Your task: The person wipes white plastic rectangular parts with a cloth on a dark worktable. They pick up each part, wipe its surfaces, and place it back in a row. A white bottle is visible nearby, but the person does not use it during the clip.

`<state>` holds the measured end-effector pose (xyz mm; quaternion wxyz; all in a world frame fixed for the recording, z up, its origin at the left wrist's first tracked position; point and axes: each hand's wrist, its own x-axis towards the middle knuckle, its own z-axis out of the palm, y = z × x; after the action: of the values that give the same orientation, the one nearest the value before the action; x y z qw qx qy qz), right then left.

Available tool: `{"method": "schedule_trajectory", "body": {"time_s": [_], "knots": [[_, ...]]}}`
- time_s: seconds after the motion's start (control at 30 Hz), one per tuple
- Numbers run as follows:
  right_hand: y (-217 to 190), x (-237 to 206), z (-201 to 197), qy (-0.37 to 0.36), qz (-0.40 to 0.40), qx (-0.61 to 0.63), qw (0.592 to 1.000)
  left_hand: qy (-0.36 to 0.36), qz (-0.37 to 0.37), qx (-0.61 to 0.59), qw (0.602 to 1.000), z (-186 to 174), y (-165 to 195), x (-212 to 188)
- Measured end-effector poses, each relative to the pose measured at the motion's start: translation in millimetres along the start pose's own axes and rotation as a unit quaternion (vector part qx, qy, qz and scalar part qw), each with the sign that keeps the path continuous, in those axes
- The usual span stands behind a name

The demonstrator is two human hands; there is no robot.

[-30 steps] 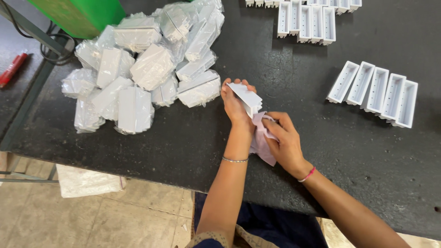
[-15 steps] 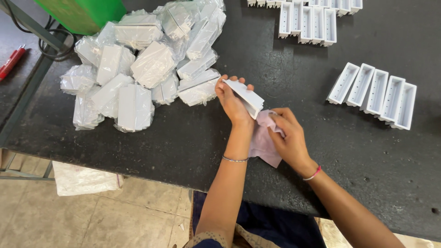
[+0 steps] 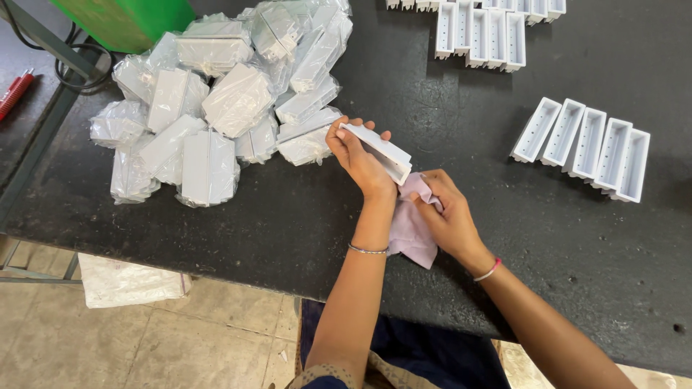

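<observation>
At the frame's centre, the left hand [image 3: 358, 157] grips a white plastic box [image 3: 378, 150], fingers wrapped around its long sides. Just below it, the right hand [image 3: 447, 216] pinches a pale pink cloth [image 3: 409, 234], seemingly pressed against the box's end. Bagged boxes [image 3: 216, 108] lie piled upper left.

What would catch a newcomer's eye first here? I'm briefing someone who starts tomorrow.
Mid-bench, the left hand holds a white open-sided plastic housing while the right hand presses a pale pink cloth just below it. A heap of plastic-wrapped housings fills the dark bench's upper left; a row of unwrapped housings lies at right.
</observation>
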<state>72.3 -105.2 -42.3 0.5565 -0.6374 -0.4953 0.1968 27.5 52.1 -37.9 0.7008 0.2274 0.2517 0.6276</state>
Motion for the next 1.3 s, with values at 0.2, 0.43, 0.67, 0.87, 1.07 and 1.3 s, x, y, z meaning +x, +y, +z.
{"method": "schedule_trajectory", "body": {"time_s": [0.2,0.43,0.67,0.87,1.07,1.3], "knots": [[9,6,-9,0.025,0.148,0.212,0.966,-0.065,-0.011,0.041,0.997,-4,0,1],[6,12,-20,0.015,0.235,0.382,0.893,-0.147,0.045,0.09,0.984,1,8,-9],[5,13,-21,0.024,0.271,0.419,0.866,-0.187,0.103,0.116,0.97,5,11,-15],[14,17,-26,0.099,0.277,0.415,0.861,-0.272,0.117,0.154,0.943,13,10,-28],[22,21,-32,0.104,0.274,0.423,0.858,-0.327,0.074,0.156,0.929,17,18,-28],[14,23,-41,0.052,0.308,0.477,0.821,-0.36,-0.059,0.001,0.931,6,17,-13]]}}
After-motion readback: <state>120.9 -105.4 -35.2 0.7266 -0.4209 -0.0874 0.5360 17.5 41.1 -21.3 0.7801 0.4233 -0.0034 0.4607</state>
